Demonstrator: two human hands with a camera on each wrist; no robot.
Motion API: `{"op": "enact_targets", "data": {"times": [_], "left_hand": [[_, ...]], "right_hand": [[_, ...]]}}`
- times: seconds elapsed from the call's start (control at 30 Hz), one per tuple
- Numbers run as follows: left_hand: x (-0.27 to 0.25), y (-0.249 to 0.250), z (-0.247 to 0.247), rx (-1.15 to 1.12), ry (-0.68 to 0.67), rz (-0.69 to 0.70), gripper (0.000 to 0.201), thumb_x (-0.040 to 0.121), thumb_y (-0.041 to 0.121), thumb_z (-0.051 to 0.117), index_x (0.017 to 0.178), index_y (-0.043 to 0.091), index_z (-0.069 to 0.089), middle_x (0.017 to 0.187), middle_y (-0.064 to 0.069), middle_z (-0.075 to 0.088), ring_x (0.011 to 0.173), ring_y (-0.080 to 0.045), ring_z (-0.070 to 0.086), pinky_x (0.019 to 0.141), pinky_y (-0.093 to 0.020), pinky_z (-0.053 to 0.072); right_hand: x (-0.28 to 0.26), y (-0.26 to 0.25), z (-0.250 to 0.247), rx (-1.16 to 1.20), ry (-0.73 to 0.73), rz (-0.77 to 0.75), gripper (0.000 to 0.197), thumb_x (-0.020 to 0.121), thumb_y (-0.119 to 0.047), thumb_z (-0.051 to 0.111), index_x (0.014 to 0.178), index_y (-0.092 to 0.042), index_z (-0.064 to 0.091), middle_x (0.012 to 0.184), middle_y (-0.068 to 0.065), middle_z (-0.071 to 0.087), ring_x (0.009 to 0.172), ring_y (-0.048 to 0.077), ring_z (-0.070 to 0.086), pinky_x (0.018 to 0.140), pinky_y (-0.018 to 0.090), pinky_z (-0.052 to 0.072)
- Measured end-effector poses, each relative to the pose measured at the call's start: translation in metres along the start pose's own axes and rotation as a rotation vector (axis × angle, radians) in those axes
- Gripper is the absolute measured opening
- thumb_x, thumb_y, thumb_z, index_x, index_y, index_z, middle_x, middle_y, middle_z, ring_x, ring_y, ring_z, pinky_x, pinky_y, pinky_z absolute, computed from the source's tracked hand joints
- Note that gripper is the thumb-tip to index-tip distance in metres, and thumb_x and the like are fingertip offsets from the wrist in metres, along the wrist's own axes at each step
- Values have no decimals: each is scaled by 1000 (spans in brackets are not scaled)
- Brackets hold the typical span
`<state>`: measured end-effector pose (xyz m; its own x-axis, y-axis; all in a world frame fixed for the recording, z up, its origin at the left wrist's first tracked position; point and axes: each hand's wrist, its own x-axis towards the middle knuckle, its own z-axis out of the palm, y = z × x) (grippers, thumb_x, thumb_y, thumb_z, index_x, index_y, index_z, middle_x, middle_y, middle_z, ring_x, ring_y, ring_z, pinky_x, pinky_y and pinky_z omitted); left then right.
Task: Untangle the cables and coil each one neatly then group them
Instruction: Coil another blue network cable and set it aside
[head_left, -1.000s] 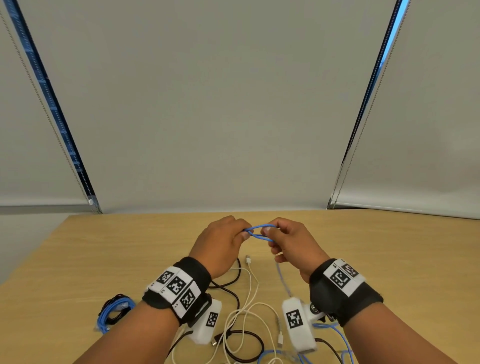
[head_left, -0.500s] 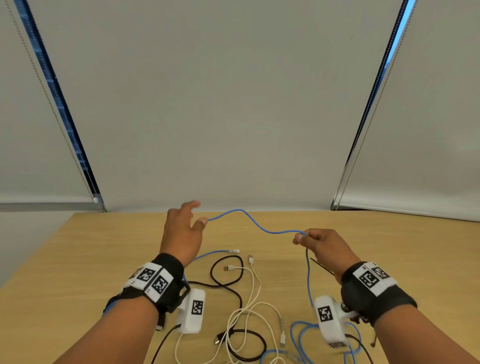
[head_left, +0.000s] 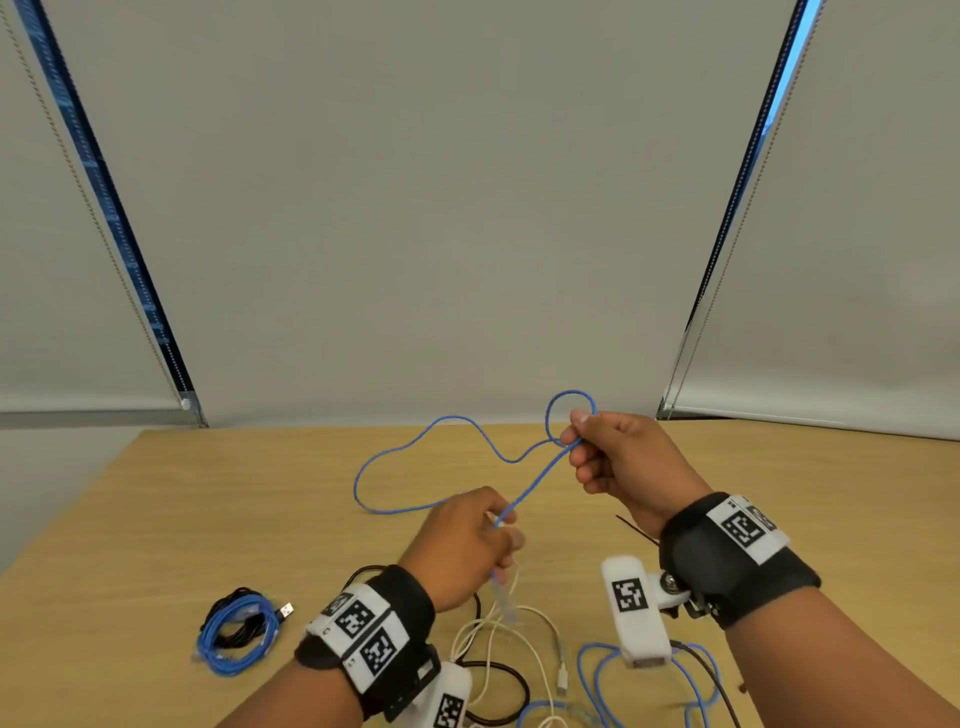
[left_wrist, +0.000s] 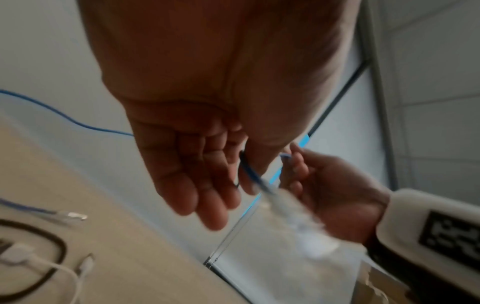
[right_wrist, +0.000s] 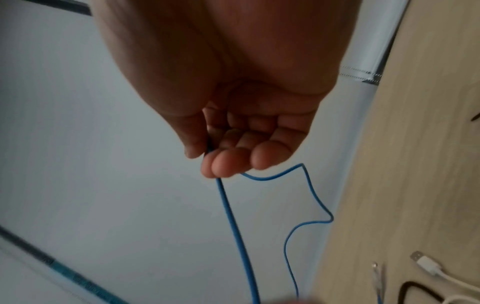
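1. Right hand (head_left: 623, 462) is up off the worktop (head_left: 218, 519), fingers (right_wrist: 223, 164) and thumb pinched on the blue cable (head_left: 535, 480) right where a small loop crosses itself. My guess is that's the first turn of the coil being held so it can't spring open.
2. Left hand (head_left: 462, 540) sits lower and nearer the body, fingers curled round the same cable close to its blurred plug end, feeding slack toward the loop, I'd say. A big floppy bight sags out over the wood between the two grips.
3. One bundle (head_left: 236, 636) of blue and black cable already lies coiled at the near left, parked out of the way.
4. White cables (head_left: 519, 642), a black cable (head_left: 498, 675) and more blue are a loose heap near the wrists.
5. Light wood worktop, grey roller blinds (head_left: 415, 208) behind, bead chains hanging down.
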<state>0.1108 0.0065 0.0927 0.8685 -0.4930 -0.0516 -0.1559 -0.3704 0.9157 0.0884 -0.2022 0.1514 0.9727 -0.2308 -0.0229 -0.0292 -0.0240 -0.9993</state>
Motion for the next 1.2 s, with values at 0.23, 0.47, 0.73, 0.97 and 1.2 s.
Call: {"op": "enact_targets", "data": {"times": [0.23,0.47,0.73,0.97,1.2], "left_hand": [[-5,-15,-30,-77,148,-42,23,96,21,65,77,9,68,55,-2,62,46,-18,57,48,-27,49],[-16,14,-30,-396,13,104,29,107,18,46,85,6,61,69,-4,62,62,-19,58,63,-27,54],[-12,33,-68,-1138,-25,187,34,102,37,43,88,15,65,121,-17,72,122,-31,65,111,-52,38],[-3,24,-55,-647,255,290,26,107,23,43,105,-1,52,130,2,70,127,-10,62,111,-43,36],[-12,18,-36,-216,7,235,33,105,32,40,102,13,66,90,-9,74,98,-23,72,103,-51,49]], "right_hand": [[1,22,-20,-176,323,17,28,93,-29,70,117,-21,58,95,5,61,78,20,60,71,39,52],[-12,23,25,-577,-236,-320,24,93,-39,66,117,-34,66,106,-8,73,101,3,66,92,23,49],[-30,54,37,-522,-513,-131,29,98,-42,51,96,-18,68,66,-3,67,73,18,66,87,43,51],[-40,40,51,-678,-569,-231,25,100,-35,51,120,-33,65,77,-6,69,77,2,63,79,25,49],[-34,-15,41,-610,-343,-439,14,97,-33,63,90,-24,72,74,2,71,67,17,66,67,32,55]]}}
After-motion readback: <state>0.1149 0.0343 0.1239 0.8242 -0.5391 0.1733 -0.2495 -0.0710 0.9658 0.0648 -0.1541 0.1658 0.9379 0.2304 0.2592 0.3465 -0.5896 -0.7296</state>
